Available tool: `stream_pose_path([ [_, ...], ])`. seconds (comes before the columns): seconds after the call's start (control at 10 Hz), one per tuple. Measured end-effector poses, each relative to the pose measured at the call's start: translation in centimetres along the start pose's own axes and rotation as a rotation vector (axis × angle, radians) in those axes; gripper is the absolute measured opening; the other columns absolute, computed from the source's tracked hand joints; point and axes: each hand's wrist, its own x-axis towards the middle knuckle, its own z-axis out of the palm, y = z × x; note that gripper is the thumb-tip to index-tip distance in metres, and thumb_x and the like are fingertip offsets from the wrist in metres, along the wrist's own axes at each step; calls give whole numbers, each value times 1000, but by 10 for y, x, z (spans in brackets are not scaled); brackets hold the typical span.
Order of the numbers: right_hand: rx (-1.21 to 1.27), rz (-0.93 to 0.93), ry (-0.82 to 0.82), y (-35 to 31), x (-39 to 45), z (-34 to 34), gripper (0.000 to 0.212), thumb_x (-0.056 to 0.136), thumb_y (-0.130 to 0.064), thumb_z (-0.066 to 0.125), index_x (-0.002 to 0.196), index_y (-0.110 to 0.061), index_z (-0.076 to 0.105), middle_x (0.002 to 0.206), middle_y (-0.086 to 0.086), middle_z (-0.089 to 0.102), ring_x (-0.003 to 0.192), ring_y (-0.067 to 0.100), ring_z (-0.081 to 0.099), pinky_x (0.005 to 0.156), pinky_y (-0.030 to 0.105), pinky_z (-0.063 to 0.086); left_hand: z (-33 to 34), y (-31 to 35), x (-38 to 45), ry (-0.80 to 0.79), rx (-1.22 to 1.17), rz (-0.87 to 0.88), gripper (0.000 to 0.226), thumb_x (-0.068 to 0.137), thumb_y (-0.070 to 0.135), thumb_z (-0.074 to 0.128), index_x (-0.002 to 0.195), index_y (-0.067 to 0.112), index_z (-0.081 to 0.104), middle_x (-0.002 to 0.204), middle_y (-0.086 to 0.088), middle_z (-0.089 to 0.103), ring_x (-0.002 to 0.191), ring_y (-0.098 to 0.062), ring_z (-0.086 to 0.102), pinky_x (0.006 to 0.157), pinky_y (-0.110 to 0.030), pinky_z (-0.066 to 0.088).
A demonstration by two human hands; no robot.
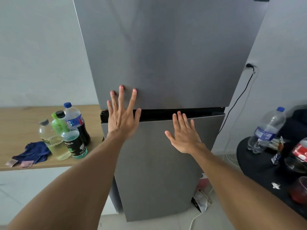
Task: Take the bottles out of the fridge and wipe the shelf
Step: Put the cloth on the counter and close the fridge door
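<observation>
A tall grey fridge point(166, 55) fills the middle of the view with both doors closed. My left hand point(122, 115) lies flat with fingers spread across the dark gap between the upper and lower doors. My right hand point(184, 135) rests flat and spread on the top of the lower door. Neither hand holds anything. Several bottles point(66, 130) stand grouped on a wooden counter point(20, 120) at the left. A crumpled dark blue cloth point(35, 151) lies beside them. The fridge's shelves are hidden.
At the right, a black table point(259, 168) carries a clear water bottle point(265, 130), a red-labelled bottle point(299, 151), wrappers and glassware. A black cable point(239, 98) runs from a wall socket down beside the fridge. White cords and a small packet lie on the floor.
</observation>
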Motion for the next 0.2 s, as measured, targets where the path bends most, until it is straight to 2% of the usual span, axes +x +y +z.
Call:
stream_pose_path([
  [0.1,38,6,-36,-4,13,3,86,100,-64,20,157,-14,-20,165,8,-26,152,25,-23,124,51,-4,22,2,-24,-23,-79,-5,73,106,48,38,166,26,3,174,-10,-9,158,-43,-5,127,-57,7],
  [0.2,170,0,-82,-13,21,-14,92,99,-60,38,159,-12,-14,166,9,-24,152,27,-23,125,49,1,39,2,-41,-56,-139,16,74,105,47,40,166,22,7,174,-9,-2,160,-37,-3,128,-54,9],
])
